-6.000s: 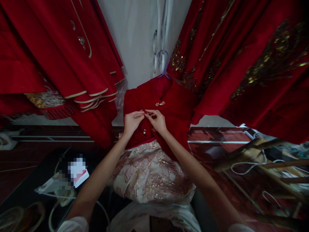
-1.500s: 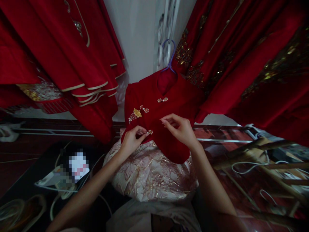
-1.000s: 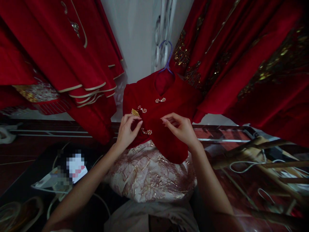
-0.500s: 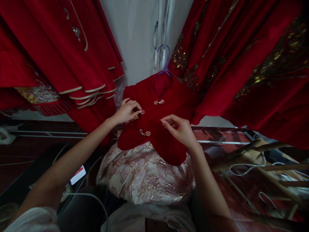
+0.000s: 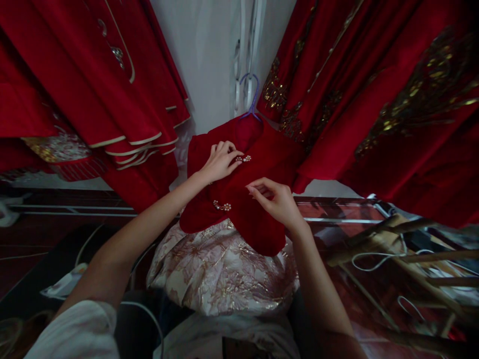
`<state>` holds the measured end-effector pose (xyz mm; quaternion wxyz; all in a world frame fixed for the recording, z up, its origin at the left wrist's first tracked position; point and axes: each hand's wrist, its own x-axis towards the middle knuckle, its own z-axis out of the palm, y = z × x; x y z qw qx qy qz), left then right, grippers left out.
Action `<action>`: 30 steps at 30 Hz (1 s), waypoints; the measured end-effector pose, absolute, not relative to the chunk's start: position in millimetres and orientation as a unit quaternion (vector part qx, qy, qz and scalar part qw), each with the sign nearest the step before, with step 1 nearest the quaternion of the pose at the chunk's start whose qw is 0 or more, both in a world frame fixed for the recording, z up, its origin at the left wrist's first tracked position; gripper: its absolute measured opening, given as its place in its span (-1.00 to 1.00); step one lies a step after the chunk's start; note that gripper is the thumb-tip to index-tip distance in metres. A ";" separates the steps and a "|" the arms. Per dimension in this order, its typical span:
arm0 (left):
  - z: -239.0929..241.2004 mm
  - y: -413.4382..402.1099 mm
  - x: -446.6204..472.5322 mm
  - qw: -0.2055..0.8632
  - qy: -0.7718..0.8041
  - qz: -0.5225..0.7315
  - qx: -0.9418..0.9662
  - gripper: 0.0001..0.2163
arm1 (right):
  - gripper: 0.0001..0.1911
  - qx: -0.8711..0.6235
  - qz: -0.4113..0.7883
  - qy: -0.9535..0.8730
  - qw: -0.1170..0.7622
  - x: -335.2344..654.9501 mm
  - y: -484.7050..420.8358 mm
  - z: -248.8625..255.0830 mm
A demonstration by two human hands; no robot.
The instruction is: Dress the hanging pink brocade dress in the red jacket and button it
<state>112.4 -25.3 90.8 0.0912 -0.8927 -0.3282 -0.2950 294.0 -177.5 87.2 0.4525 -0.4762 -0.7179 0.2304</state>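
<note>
A small red velvet jacket (image 5: 269, 164) hangs on a purple hanger (image 5: 251, 94) over a pale gold-patterned skirt (image 5: 220, 269). My left hand (image 5: 220, 162) rests on the jacket's chest, fingers curled beside the upper pearl clasp (image 5: 243, 159). My right hand (image 5: 275, 199) sits lower on the front, thumb and fingers pinched on the red fabric. A lower pearl clasp (image 5: 222, 206) shows between the two hands. The gold brooch is hidden under my left hand.
Long red embroidered garments hang on the left (image 5: 93, 85) and on the right (image 5: 374, 99). A white wall (image 5: 209, 55) lies behind. Wooden poles with white cables (image 5: 392, 244) lie at the right. A dark surface with cords (image 5: 75, 269) is at the lower left.
My left hand has risen from the lower clasp past the gold brooch to the upper clasp near the collar. My right hand has kept its pinch on the jacket front.
</note>
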 end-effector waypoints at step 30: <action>122.6 -11.6 127.6 0.106 -0.220 -0.224 -0.943 -0.75 | -0.69 -0.490 0.062 -0.683 0.539 294.8 -131.9 93.3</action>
